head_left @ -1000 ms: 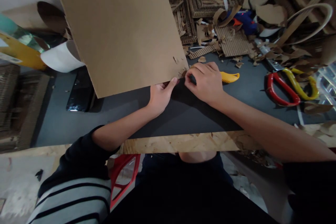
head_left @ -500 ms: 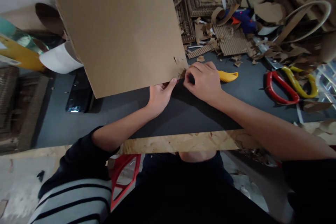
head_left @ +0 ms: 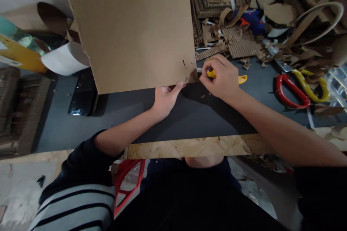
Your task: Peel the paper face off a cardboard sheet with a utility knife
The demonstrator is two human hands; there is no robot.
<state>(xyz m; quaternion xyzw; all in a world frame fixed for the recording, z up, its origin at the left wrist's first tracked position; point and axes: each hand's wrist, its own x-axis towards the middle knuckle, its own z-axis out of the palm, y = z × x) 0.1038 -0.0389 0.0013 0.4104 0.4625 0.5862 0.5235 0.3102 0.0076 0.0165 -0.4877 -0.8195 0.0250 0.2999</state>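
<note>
A large brown cardboard sheet (head_left: 135, 32) is tilted up over the dark work surface. My left hand (head_left: 166, 101) pinches its lower edge, thumb in front and the other fingers mostly hidden behind. Near the lower right corner the surface layer is torn, with a dark rough patch and small cuts. Right beside that corner, my right hand (head_left: 221, 77) is closed, thumb and index fingertips pressed together; what they hold, if anything, is too small to make out. A yellow utility knife (head_left: 242, 79) lies behind this hand, partly covered, its blade pointing toward the sheet.
Scissors with red and yellow handles (head_left: 292, 92) lie at right. Corrugated scraps (head_left: 240, 41), a blue glue gun (head_left: 253, 21) and a corrugated cardboard tray (head_left: 197, 11) crowd the back. At left are a black phone (head_left: 82, 94) and a white roll (head_left: 63, 59). The table's wooden edge (head_left: 189, 148) runs in front.
The cardboard sheet has shifted right and its lower left corner has risen slightly. My right hand has moved right, uncovering the torn corner. Small scraps now show on the table below it.
</note>
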